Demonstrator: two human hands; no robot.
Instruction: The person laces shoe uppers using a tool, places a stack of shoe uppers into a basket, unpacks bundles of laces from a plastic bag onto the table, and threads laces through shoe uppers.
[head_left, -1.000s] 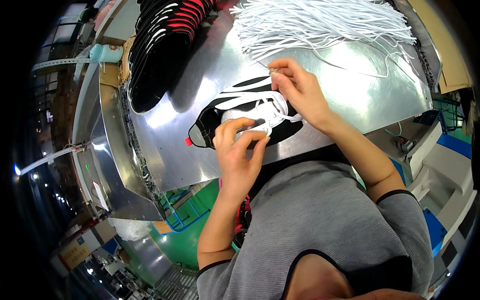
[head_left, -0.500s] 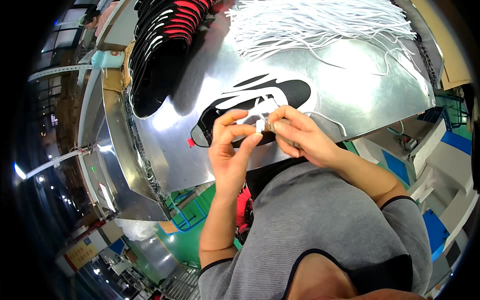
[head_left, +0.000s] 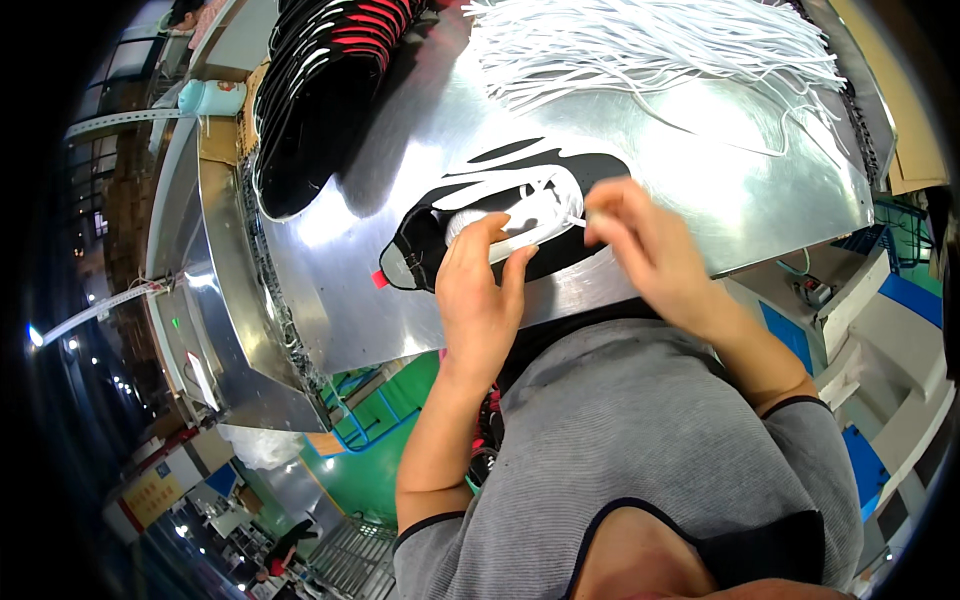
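A black and white shoe upper (head_left: 590,170) lies flat on the metal table, its red tab (head_left: 379,279) toward the left. My left hand (head_left: 480,300) grips the near white edge of its lacing opening between thumb and fingers. Over the toe end, my right hand (head_left: 650,245) is closed, fingertips pinched on a white shoelace (head_left: 576,220) that comes out of the opening. Slight motion blur covers the right fingers. Part of the upper's near side is hidden behind my left hand.
A thick bundle of white shoelaces (head_left: 650,50) spreads across the table's far side. Stacked black, red and white shoe uppers (head_left: 320,110) stand at the far left, beside a pale blue bottle (head_left: 212,97). The metal table (head_left: 350,320) has a near edge close to my body.
My right hand has moved away from the left, toward the toe, drawing the shoelace. My left hand has lowered from the raised lace onto the upper's edge.
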